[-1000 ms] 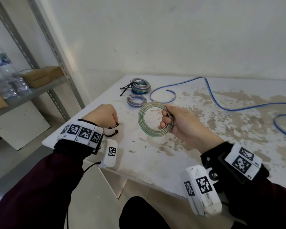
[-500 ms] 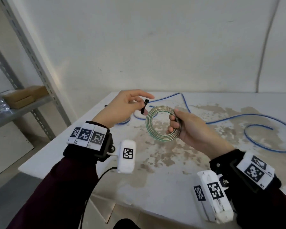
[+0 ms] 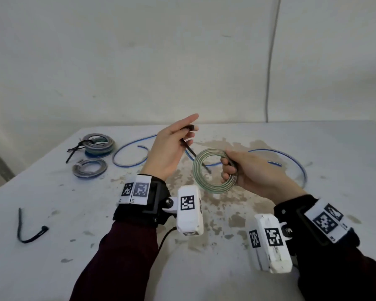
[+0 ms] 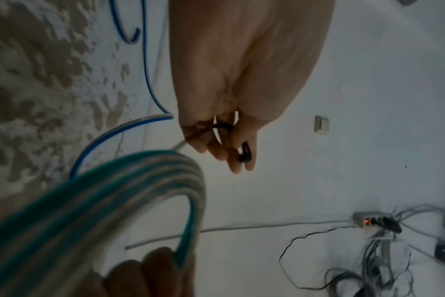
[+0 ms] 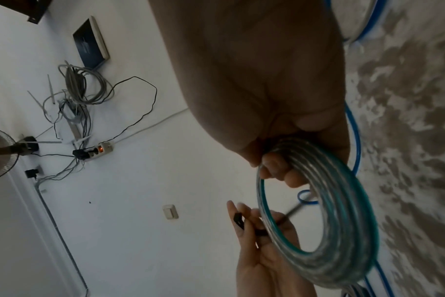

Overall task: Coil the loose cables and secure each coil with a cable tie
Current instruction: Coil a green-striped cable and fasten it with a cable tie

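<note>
**Ana:** Head view first. What do you see from your end?

**Me:** I see my right hand [image 3: 248,170] holding a coil of clear and green cable [image 3: 215,170] up above the tabletop [image 3: 96,246]. The grip is tight on the coil's right side, with fingers curled through the ring.

**Ana:** And the other hand?

**Me:** My left hand [image 3: 169,153] is raised just to the left of the coil. It pinches a black cable tie [image 3: 188,146] between thumb and fingers. The first finger sticks out straight. The tie's thin end points down into the middle of the ring.

**Ana:** Does the tie touch the coil?

**Me:** I cannot tell. It crosses the ring's left edge in the head view, and the right wrist view shows it near that edge too.

**Ana:** What else lies on the tabletop?

**Me:** A long loose blue cable [image 3: 295,161] curls behind both hands. Far left are two stacked coils [image 3: 99,144] with black ties sticking out, and one more small coil [image 3: 89,168] just in front of them. A spare black tie [image 3: 28,233] lies bent near the left edge, well apart from the rest.

**Ana:** Anything on the wrist views?

**Me:** A power strip [image 4: 368,220] with an orange light sits on the floor among grey wires.
</note>
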Demonstrator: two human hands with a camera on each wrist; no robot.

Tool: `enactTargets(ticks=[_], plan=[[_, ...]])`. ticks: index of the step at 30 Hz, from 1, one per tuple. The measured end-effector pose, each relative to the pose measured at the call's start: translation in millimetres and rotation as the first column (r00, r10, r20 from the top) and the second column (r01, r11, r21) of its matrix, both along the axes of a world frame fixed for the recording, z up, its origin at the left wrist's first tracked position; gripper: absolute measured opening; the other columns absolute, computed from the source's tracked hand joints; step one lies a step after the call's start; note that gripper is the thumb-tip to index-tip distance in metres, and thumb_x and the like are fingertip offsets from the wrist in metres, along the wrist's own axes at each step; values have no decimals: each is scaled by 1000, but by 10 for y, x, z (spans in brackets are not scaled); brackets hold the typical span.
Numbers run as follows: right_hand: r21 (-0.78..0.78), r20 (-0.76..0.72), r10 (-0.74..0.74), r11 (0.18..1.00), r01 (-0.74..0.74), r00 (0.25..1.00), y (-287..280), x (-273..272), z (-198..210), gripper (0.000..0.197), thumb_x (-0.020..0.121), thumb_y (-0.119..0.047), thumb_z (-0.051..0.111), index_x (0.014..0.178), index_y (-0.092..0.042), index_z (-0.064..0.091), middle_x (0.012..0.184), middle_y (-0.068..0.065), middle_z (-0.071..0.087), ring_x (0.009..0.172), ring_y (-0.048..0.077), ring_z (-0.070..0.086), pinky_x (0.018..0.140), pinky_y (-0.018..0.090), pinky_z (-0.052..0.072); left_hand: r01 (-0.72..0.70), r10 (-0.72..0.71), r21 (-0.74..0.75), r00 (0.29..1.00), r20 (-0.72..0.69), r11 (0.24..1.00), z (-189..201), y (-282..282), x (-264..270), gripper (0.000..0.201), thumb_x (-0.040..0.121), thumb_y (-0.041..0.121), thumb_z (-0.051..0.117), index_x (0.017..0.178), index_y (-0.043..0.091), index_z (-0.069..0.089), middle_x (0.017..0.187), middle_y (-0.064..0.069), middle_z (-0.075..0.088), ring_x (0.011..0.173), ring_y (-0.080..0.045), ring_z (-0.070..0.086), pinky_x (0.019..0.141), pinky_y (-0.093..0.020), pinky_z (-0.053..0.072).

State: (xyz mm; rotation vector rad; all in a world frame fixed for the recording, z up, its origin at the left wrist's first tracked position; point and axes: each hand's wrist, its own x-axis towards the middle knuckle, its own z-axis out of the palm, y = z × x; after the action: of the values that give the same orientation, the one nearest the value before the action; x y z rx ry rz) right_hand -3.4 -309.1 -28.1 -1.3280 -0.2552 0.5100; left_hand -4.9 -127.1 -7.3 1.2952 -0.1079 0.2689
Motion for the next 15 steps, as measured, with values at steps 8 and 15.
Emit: enactTargets(ticks=[8, 15], plan=[[-105, 43, 65, 993, -60, 997, 27, -2, -64, 36, 103, -27, 34, 75, -9, 48, 50, -2, 38, 53, 17, 45, 57, 26, 51, -178, 188, 271, 982, -10, 946, -277, 52, -18, 29, 95, 13, 54, 123, 15, 63, 96, 15, 70, 98, 12, 50, 88, -15, 41], [-241, 162, 126, 967, -84, 979, 68, -34, -124, 38, 103, -26, 34, 72, -9, 49, 52, -2, 40, 52, 16, 51, 73, 38, 42, -18, 52, 237, 989, -138, 971, -297, -10, -98, 19, 85, 18, 68, 98, 5, 73, 69, -6, 59, 53, -10, 58, 53, -18, 48]])
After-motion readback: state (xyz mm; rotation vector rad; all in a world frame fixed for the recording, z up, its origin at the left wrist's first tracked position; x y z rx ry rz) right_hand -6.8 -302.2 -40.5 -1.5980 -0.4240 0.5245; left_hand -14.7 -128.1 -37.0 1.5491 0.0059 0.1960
